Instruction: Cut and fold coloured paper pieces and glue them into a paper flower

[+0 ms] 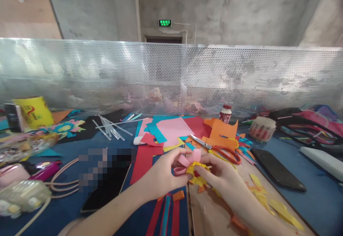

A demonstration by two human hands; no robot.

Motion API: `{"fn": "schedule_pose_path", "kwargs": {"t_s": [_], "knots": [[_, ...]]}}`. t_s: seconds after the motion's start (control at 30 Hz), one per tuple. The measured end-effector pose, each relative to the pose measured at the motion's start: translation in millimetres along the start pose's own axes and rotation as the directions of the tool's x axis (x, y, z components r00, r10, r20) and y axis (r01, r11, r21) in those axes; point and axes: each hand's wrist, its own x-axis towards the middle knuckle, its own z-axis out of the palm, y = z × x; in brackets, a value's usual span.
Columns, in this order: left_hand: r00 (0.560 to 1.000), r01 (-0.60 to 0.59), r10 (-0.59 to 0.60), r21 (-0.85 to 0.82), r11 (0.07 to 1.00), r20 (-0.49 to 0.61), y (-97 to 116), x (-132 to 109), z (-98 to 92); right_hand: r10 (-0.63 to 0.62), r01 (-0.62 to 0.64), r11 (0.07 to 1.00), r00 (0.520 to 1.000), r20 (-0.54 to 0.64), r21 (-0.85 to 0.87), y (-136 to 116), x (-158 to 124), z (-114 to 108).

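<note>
Between my two hands is a paper flower (pixel 197 179) with a yellow fringed middle and looped pink strips (pixel 184 160). The fingers of my left hand (pixel 175 168) close on the pink loops at its left side. My right hand (pixel 217 173) pinches the yellow part, its thumb pressed on the front near a dark red spot. My fingers hide part of the flower. Just beyond my right hand lie scissors (pixel 205 143) with orange-red handles. Red and blue paper strips (pixel 166 211) lie below my left wrist.
Coloured paper sheets (pixel 174 129) spread across the blue table. A black tablet (pixel 112 179) lies left, a black phone (pixel 278 168) right. A small bottle (pixel 225 114), clear sticks (pixel 109 127) and a yellow container (pixel 37 111) stand or lie farther back, before a perforated metal screen (pixel 166 71).
</note>
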Motion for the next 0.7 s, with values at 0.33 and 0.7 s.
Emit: {"fn": "schedule_pose_path", "kwargs": {"t_s": [0.33, 0.7], "knots": [[0.999, -0.034, 0.037, 0.147, 0.989, -0.013, 1.0, -1.0, -0.1, -0.014, 0.016, 0.998, 0.999, 0.029, -0.06, -4.0, -2.3, 0.3], [0.996, -0.086, 0.089, 0.115, 0.99, -0.022, 7.5, -1.3, 0.7, -0.135, 0.116, 0.969, 0.988, -0.074, -0.217, -1.4, -6.5, -6.1]]}}
